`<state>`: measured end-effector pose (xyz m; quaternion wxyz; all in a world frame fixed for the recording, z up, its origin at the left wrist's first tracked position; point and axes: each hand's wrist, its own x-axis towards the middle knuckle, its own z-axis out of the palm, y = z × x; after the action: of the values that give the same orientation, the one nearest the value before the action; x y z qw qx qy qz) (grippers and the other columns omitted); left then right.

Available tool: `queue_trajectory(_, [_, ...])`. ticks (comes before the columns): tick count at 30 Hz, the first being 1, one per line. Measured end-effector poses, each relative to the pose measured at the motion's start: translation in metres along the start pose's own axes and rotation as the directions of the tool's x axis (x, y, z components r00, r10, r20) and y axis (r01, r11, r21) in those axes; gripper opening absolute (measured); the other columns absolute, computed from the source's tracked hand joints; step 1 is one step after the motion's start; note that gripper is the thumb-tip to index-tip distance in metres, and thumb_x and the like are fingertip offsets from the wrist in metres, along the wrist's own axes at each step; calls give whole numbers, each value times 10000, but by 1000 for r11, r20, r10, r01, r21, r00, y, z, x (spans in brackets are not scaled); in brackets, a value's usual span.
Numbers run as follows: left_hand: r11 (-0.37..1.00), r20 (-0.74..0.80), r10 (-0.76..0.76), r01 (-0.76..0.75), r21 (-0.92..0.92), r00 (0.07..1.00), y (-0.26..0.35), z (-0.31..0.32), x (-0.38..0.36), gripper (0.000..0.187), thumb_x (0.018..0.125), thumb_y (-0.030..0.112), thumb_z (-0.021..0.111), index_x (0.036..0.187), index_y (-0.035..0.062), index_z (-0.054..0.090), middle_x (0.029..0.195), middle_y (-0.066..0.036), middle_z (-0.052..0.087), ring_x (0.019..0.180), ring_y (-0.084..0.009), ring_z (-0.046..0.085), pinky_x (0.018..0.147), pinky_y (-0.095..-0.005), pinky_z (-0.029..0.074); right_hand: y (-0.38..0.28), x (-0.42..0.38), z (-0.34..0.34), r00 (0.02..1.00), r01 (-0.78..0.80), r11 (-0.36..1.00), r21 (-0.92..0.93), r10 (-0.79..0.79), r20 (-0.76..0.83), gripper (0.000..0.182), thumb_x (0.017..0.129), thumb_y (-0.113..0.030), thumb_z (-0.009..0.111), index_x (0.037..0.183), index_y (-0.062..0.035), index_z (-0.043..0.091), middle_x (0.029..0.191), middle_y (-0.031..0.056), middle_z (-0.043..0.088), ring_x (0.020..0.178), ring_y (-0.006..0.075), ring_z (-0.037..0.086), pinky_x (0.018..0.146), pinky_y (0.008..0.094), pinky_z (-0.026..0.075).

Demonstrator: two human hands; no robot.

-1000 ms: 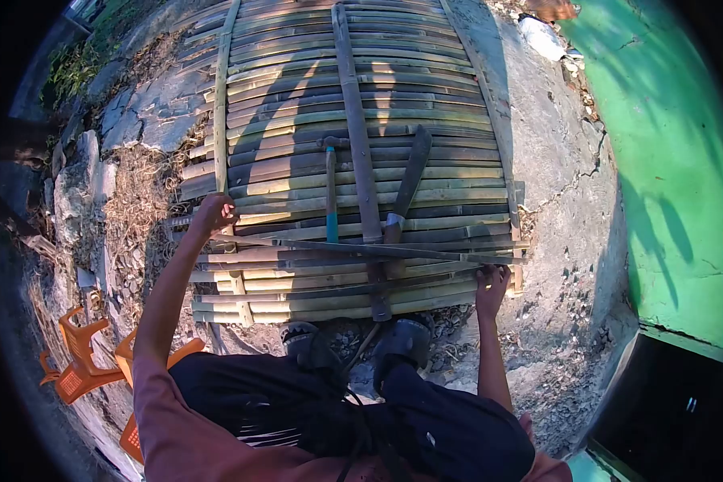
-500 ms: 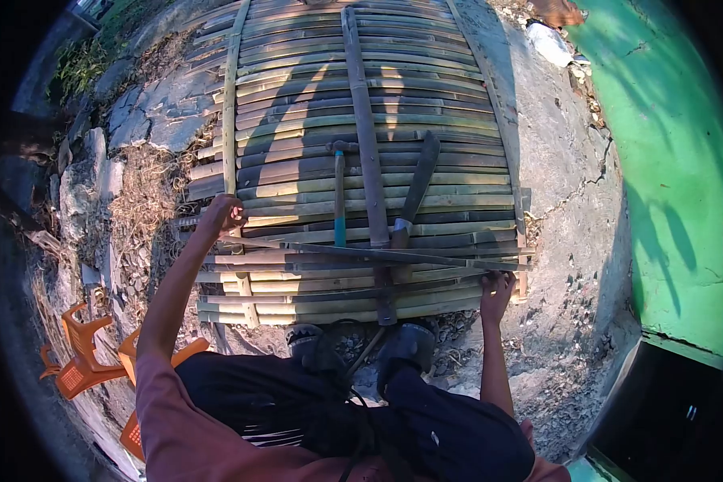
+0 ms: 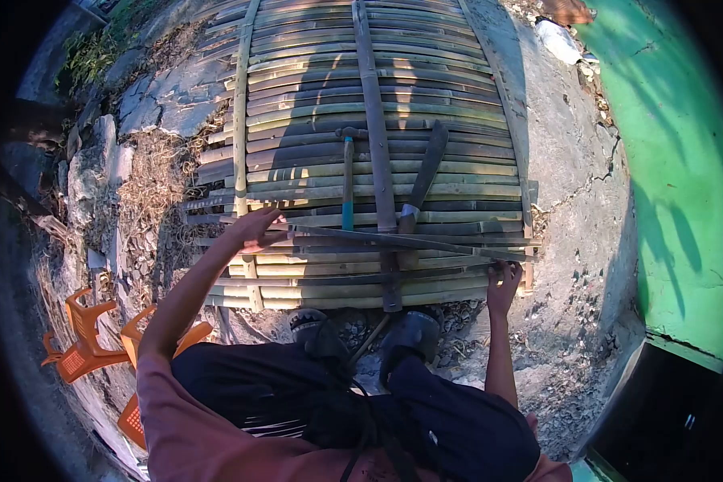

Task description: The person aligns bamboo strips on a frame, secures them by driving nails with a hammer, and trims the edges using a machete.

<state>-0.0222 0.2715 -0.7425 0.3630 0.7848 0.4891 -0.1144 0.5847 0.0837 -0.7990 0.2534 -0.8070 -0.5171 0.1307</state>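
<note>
A long thin bamboo strip (image 3: 426,241) lies slantwise across the near end of a bamboo slat panel (image 3: 313,169). My left hand (image 3: 257,230) is at the strip's left part, thumb and fingers on either side of it. Near the strip's right end is my right hand (image 3: 502,283), its fingertips pinching the edge. Beyond the strip a hammer (image 3: 348,189) with a turquoise grip rests on the slats, left of the dark middle bamboo pole (image 3: 375,136). To the pole's right lies a machete (image 3: 430,169), its handle partly behind the strip.
Orange plastic chairs (image 3: 88,341) lie at the lower left. Broken concrete and dry grass (image 3: 149,185) border the panel's left side. Rough cement ground (image 3: 574,193) runs along the right, beside a green floor (image 3: 659,161). My shoes (image 3: 414,333) are at the panel's near edge.
My left hand has slid inward to the right along the strip. My right hand stays near the right end. The view has shifted slightly.
</note>
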Motion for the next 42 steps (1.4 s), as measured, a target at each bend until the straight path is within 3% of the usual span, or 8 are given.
queue_trajectory(6, [969, 85, 194, -204, 137, 977, 8, 22, -2, 847, 717, 570, 841, 1336, 65, 560, 1200, -207, 657, 1077, -420, 652, 916, -485, 542, -9, -8, -6, 997, 57, 998, -3, -57, -57, 369, 908, -169, 722, 1252, -74, 626, 1384, 183, 447, 1253, 362, 474, 1063, 464, 399])
queue_trajectory(15, [969, -35, 245, -244, 32, 969, -9, 69, -4, 523, 755, 258, 830, 1193, 91, 598, 843, -174, 676, 801, -413, 658, 688, -508, 507, -71, -3, -14, 941, 271, 961, -58, -277, -193, 211, 818, 3, 676, 1013, -60, 627, 1123, 135, 561, 1127, 326, 548, 980, 452, 439])
queue_trajectory(19, [975, -170, 216, -221, -11, 962, 12, 47, -12, 357, 763, 263, 796, 998, 55, 627, 821, -198, 675, 794, -421, 666, 672, -497, 506, -114, 3, 1, 927, 355, 931, 88, -363, 97, 148, 808, 20, 649, 924, -72, 646, 974, 95, 615, 948, 307, 601, 904, 425, 474])
queue_trajectory(29, [978, -465, 114, -182, -105, 878, 33, -2, -66, 262, 828, 160, 754, 972, -12, 619, 732, -150, 631, 661, -339, 642, 635, -413, 508, -238, -9, 78, 819, 490, 868, 84, -491, 297, 739, 806, -235, 773, 1445, -130, 417, 1348, 182, 436, 1280, 388, 448, 1052, 499, 392])
queue_trajectory(31, [679, -396, -106, -224, -699, 912, -34, 51, -57, 272, 1000, 241, 594, 1060, -24, 607, 960, -36, 598, 849, -191, 645, 836, -328, 562, -246, 6, 94, 829, 496, 868, 41, -487, 275, 850, 798, -269, 788, 1503, -135, 333, 1394, 195, 377, 1309, 406, 406, 1076, 524, 364])
queue_trajectory(33, [-197, -18, -380, -99, -975, 925, 14, 11, -80, 303, 1015, 270, 564, 1018, -28, 620, 862, -44, 613, 732, -154, 641, 718, -281, 567, -244, 21, 108, 894, 368, 930, -22, -347, 285, 925, 784, -269, 806, 1523, -124, 268, 1386, 212, 354, 1296, 420, 413, 1074, 509, 377])
queue_trajectory(36, [662, -286, -316, -5, -749, 905, 5, 8, -107, 179, 882, 53, 726, 1031, -20, 659, 690, -31, 598, 591, -67, 539, 519, -268, 439, -236, 33, 114, 904, 311, 948, 63, -316, 288, 1025, 762, -241, 835, 1543, -134, 181, 1370, 238, 332, 1303, 448, 398, 1076, 514, 391])
queue_trajectory(42, [873, -444, -291, 46, -486, 848, 13, 5, -134, 232, 898, 114, 746, 1085, -7, 681, 633, -4, 564, 540, -33, 429, 480, -249, 345, -211, 39, 120, 945, 235, 961, 147, -262, 195, 1088, 710, -221, 869, 1533, -163, 161, 1354, 286, 373, 1250, 478, 457, 1020, 535, 453])
